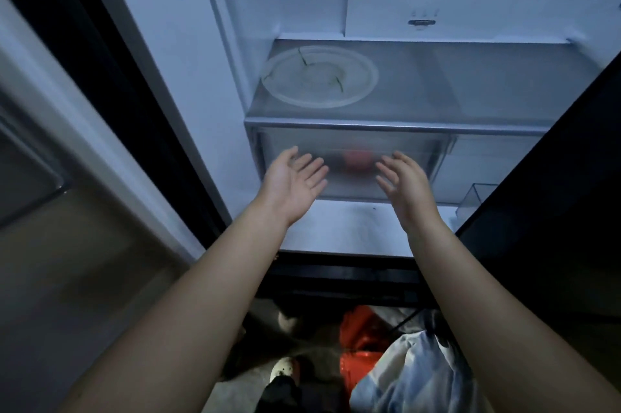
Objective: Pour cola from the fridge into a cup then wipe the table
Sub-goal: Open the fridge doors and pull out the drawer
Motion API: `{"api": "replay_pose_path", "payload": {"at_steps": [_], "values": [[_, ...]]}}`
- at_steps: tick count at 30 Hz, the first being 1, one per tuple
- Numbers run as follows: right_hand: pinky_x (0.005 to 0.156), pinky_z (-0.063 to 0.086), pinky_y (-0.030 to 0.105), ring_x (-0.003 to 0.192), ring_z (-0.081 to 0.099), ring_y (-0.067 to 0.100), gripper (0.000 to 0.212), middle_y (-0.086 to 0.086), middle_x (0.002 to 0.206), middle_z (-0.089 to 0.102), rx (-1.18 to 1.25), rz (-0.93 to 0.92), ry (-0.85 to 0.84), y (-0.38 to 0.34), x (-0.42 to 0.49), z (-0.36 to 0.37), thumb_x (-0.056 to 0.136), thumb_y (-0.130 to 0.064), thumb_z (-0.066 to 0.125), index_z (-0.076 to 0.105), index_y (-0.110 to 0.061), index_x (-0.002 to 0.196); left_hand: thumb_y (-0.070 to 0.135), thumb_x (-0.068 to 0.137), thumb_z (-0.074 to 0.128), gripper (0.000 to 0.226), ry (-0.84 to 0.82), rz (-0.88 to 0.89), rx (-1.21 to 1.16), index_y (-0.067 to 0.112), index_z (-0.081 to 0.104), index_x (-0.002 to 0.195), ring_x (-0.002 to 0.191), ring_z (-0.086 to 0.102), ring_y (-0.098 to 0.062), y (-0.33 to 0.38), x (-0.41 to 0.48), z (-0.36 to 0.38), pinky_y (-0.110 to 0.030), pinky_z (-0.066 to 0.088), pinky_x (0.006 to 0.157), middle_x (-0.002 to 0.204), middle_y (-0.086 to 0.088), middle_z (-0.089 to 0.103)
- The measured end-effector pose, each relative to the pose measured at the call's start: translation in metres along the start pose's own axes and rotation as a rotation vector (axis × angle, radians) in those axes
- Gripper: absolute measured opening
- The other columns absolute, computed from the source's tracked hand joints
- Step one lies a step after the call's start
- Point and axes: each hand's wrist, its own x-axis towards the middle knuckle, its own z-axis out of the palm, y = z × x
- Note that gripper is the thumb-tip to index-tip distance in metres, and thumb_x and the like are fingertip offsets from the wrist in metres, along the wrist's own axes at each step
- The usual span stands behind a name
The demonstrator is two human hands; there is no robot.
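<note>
Two hands extended into open fridge, before frosted drawer. Left hand: palm up, fingers straight, slightly spread, holding nothing. Right hand: fingers relaxed, apart, holding nothing. Red object behind drawer front, between hands; blurred, whether cola cannot tell. Round glass plate on shelf above.

- One view only, from a wide-angle camera worn on the person's head.
- It faces forward and down into the open fridge, near enough that the shelves fill the upper half.
- Both forearms rise from the bottom corners, and the left hand and right hand sit mid-frame before the drawer.
- The lower edge takes in the floor — straight lines bow at the sides.
</note>
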Motion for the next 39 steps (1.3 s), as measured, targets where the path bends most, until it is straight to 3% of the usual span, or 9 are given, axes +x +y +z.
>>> {"api": "replay_pose_path", "payload": {"at_steps": [3, 5, 8, 14, 20, 23, 28, 34, 39], "values": [[0.087, 0.049, 0.027, 0.112, 0.058, 0.022, 0.028, 0.013, 0.12, 0.055, 0.223, 0.081, 0.03, -0.002, 0.009, 0.004, 0.096, -0.009, 0.046, 0.048, -0.004, 0.123, 0.033, 0.099, 0.033, 0.057, -0.014, -0.042, -0.204, 0.001, 0.026, 0.146, 0.137, 0.034, -0.032, 0.006, 0.016, -0.001, -0.04, 0.026, 0.111, 0.148, -0.02, 0.035], [0.09, 0.048, 0.03, 0.112, 0.057, 0.026, 0.014, 0.017, 0.122, 0.053, 0.325, 0.118, 0.049, -0.002, 0.012, 0.005, 0.097, -0.009, 0.043, 0.054, -0.004, 0.104, 0.034, 0.099, 0.031, 0.058, 0.005, -0.042, -0.272, 0.0, 0.023, 0.146, 0.138, 0.031, -0.033, 0.008, 0.025, -0.002, -0.04, 0.024, 0.111, 0.149, -0.021, 0.032], [0.097, 0.045, 0.036, 0.114, 0.055, 0.033, 0.014, 0.023, 0.123, 0.05, 0.475, 0.143, 0.083, -0.006, 0.013, 0.008, 0.097, -0.009, 0.039, 0.05, -0.007, 0.088, 0.036, 0.1, 0.028, 0.06, 0.017, -0.04, -0.359, 0.0, 0.021, 0.147, 0.139, 0.029, -0.034, 0.011, 0.037, -0.004, -0.041, 0.022, 0.112, 0.151, -0.02, 0.028], [0.104, 0.042, 0.042, 0.12, 0.054, 0.035, 0.017, 0.026, 0.124, 0.053, 0.593, 0.147, 0.07, -0.005, 0.015, 0.005, 0.095, -0.013, 0.043, 0.045, -0.005, 0.11, 0.041, 0.1, 0.025, 0.061, 0.016, -0.055, -0.454, -0.002, 0.03, 0.144, 0.139, 0.029, -0.032, 0.016, 0.047, -0.006, -0.042, 0.022, 0.114, 0.15, -0.018, 0.033], [0.102, 0.044, 0.04, 0.116, 0.057, 0.033, 0.013, 0.024, 0.127, 0.054, 0.619, 0.157, 0.049, -0.002, 0.008, 0.002, 0.094, -0.016, 0.045, 0.053, -0.008, 0.087, 0.042, 0.1, 0.025, 0.058, 0.021, -0.073, -0.458, -0.002, 0.042, 0.134, 0.137, 0.033, -0.033, 0.013, 0.037, -0.007, -0.043, 0.026, 0.112, 0.145, -0.018, 0.04], [0.099, 0.046, 0.04, 0.114, 0.059, 0.032, 0.012, 0.023, 0.125, 0.055, 0.621, 0.146, 0.049, 0.001, 0.001, 0.0, 0.094, -0.016, 0.046, 0.052, -0.008, 0.088, 0.044, 0.1, 0.024, 0.063, 0.021, -0.07, -0.467, -0.003, 0.033, 0.141, 0.137, 0.033, -0.035, 0.009, 0.027, -0.01, -0.044, 0.026, 0.112, 0.149, -0.019, 0.034], [0.103, 0.043, 0.041, 0.114, 0.058, 0.033, 0.012, 0.023, 0.121, 0.057, 0.623, 0.142, 0.044, 0.005, -0.02, -0.009, 0.095, -0.016, 0.044, 0.052, -0.007, 0.092, 0.046, 0.1, 0.024, 0.065, 0.001, -0.079, -0.471, -0.006, 0.034, 0.139, 0.135, 0.035, -0.037, 0.002, 0.002, -0.018, -0.044, 0.025, 0.113, 0.144, -0.023, 0.039], [0.102, 0.045, 0.04, 0.114, 0.06, 0.032, 0.011, 0.022, 0.118, 0.059, 0.624, 0.153, -0.008, 0.015, -0.052, -0.022, 0.094, -0.017, 0.046, 0.052, -0.009, 0.089, 0.047, 0.1, 0.023, 0.066, -0.029, -0.103, -0.453, -0.012, 0.051, 0.111, 0.133, 0.038, -0.037, -0.011, -0.032, -0.03, -0.044, 0.027, 0.112, 0.133, -0.024, 0.049], [0.102, 0.045, 0.04, 0.114, 0.059, 0.032, 0.013, 0.021, 0.123, 0.057, 0.621, 0.15, -0.033, 0.023, -0.075, -0.03, 0.094, -0.016, 0.045, 0.054, -0.008, 0.088, 0.046, 0.1, 0.024, 0.064, -0.019, -0.094, -0.448, -0.011, 0.053, 0.105, 0.132, 0.039, -0.036, -0.024, -0.051, -0.039, -0.044, 0.028, 0.112, 0.12, -0.024, 0.056]]}}
